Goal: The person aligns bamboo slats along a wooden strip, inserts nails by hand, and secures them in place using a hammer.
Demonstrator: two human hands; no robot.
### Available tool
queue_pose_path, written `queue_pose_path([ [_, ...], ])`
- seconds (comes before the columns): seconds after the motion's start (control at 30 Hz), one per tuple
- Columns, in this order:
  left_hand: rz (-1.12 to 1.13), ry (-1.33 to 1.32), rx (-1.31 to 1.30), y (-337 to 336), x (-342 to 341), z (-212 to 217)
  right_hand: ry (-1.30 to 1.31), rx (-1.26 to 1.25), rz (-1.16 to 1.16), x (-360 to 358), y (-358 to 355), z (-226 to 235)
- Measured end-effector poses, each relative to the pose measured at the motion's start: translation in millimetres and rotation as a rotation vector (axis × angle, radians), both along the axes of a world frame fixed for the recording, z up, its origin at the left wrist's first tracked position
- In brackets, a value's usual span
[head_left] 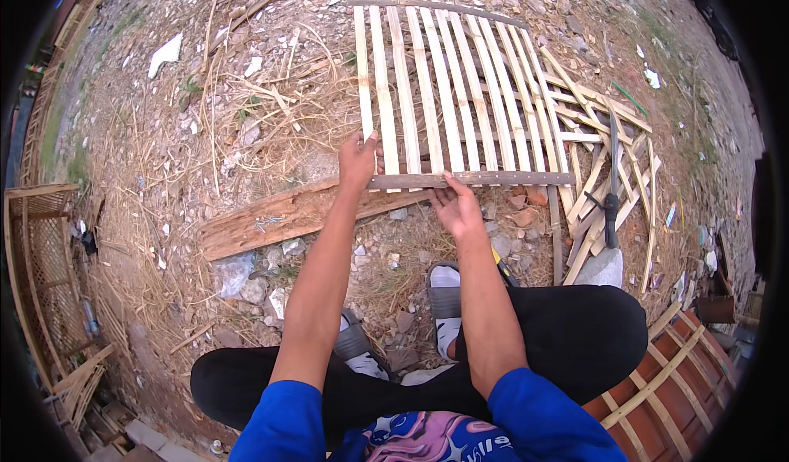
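Note:
A slatted bamboo panel lies in front of me, its pale strips joined by a dark rail at the far end and another dark rail at the near end. My left hand is closed around the panel's near left corner, thumb along the outermost strip. Below the middle of the near rail, my right hand grips it with the thumb on top and the fingers underneath, partly hidden. A rough wooden plank lies under the near left corner, with a few nails on it.
Loose bamboo strips are piled to the right, with a dark-handled machete on them beside a grey stone. A woven bamboo frame stands at far left. Clear plastic and rubble litter the ground near my sandals.

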State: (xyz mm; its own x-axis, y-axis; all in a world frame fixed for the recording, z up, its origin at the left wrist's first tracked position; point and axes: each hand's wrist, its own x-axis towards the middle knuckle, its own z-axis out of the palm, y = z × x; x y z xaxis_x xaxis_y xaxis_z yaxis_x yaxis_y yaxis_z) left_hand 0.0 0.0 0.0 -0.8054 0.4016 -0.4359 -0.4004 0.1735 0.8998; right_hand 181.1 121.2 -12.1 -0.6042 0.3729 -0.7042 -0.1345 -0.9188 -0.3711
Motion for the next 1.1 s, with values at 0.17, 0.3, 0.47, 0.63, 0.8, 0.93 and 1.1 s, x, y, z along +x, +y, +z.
queue_pose_path([
  [0.17, 0.020, 0.019, -0.064, 8, -9, -22, -0.152, 0.062, 0.040, -11, 17, -15],
  [0.3, 0.096, -0.012, -0.096, 4, 5, -42, -0.338, 0.127, 0.065, -6, 17, -26],
  [0.47, 0.132, 0.001, -0.062, -3, 15, -47, -0.368, 0.156, 0.068, -5, 11, -19],
  [0.63, 0.125, 0.042, -0.040, -5, 13, -50, -0.384, 0.195, 0.037, -7, 9, -26],
  [0.8, 0.130, 0.024, -0.075, -8, 14, -52, -0.427, 0.292, 0.116, -7, 7, -19],
  [0.93, 0.131, 0.036, -0.121, -7, 14, -49, -0.454, 0.324, 0.109, -8, 5, -19],
  [1.1, 0.123, 0.031, -0.127, -14, 21, -48, -0.450, 0.363, 0.093, -5, -2, -17],
])
